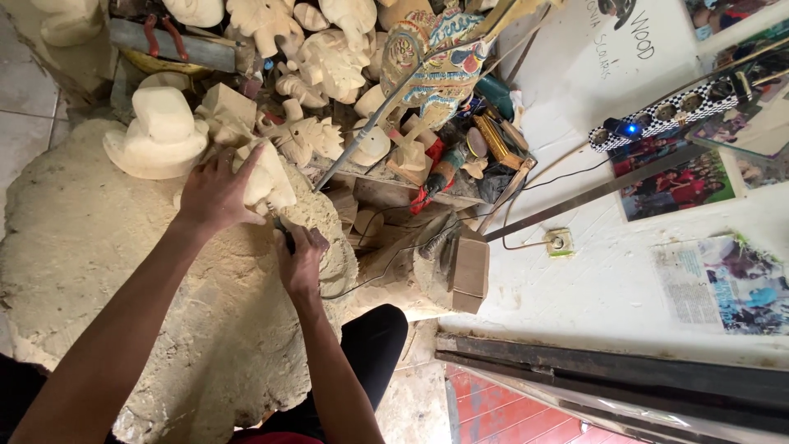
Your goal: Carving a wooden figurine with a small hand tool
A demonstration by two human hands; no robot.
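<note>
My left hand (215, 193) presses down on a pale, unpainted wooden carving (268, 178) that rests on a big sawdust-covered block (99, 247). Its fingers spread over the carving's left side. Just below the carving, my right hand (299, 260) is closed around the dark handle of a small carving tool (283, 234), whose tip meets the carving's lower edge. The blade itself is mostly hidden by the hand and the wood.
Several unfinished pale carvings (329, 57) and a hat-shaped one (160, 131) crowd the back. A painted figure (436, 57), hand tools (444, 168), a cord (386, 247), a wooden block (468, 271) and a white wall with pictures (723, 279) lie to the right.
</note>
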